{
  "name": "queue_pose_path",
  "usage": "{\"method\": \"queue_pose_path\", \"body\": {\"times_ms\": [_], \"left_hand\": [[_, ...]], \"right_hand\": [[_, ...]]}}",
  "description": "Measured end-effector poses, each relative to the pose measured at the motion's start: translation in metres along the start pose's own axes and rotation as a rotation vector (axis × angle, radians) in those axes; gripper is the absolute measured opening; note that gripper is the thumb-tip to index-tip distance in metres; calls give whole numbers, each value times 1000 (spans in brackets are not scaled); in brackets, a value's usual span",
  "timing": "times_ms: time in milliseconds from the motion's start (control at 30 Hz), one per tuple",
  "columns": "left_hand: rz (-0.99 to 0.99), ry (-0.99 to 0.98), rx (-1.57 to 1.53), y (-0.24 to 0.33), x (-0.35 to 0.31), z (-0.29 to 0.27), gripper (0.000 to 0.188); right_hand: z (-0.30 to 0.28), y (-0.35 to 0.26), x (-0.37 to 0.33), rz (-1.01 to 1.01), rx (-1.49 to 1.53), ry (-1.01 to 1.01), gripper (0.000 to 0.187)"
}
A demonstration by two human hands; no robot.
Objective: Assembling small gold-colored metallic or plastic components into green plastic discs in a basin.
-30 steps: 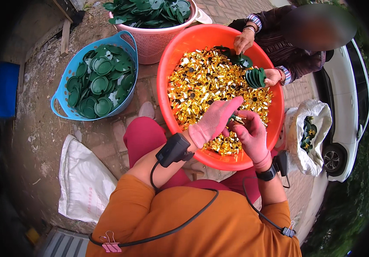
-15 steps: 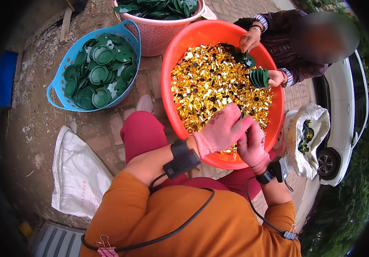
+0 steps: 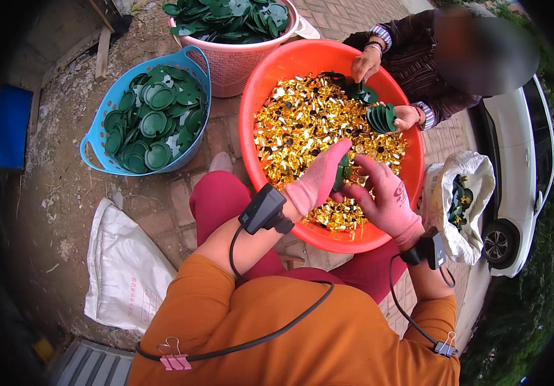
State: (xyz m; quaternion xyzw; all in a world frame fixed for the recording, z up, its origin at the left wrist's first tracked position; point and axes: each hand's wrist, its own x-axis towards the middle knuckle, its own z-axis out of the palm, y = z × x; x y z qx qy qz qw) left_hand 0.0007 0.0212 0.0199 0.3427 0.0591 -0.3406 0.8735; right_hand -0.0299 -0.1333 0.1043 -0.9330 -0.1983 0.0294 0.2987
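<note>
Both my hands, in pink gloves, are over the near part of a large orange tub (image 3: 249, 122). The tub holds a heap of small shiny gold pieces (image 3: 303, 119) mixed with small black ones. A dark green plastic disc (image 3: 342, 171) sits edge-on in my left hand (image 3: 319, 180), against its palm side. Facing it from the right, my right hand (image 3: 386, 201) has its fingers spread, the tips close to the disc; whether they touch it I cannot tell.
Across the tub, a person's hands (image 3: 407, 117) hold a stack of green discs (image 3: 380, 118). A blue basket (image 3: 90, 132) and a pink basket (image 3: 229, 67) of green discs stand left. White sacks lie left (image 3: 122, 270) and stand right (image 3: 476, 241), near a white car (image 3: 521, 148).
My hands have drawn apart from their close grip, showing the green disc between them. The right hand's fingers have spread. The view has shifted slightly.
</note>
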Motion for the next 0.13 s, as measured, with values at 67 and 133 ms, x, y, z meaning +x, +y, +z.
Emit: {"method": "queue_pose_path", "body": {"times_ms": [67,133], "left_hand": [[-33,2,26,0,1,1,46],[-61,3,55,1,7,2,46]], "right_hand": [[-6,8,8,-291,-415,-173,42],[-2,14,14,-297,-485,-199,45]]}}
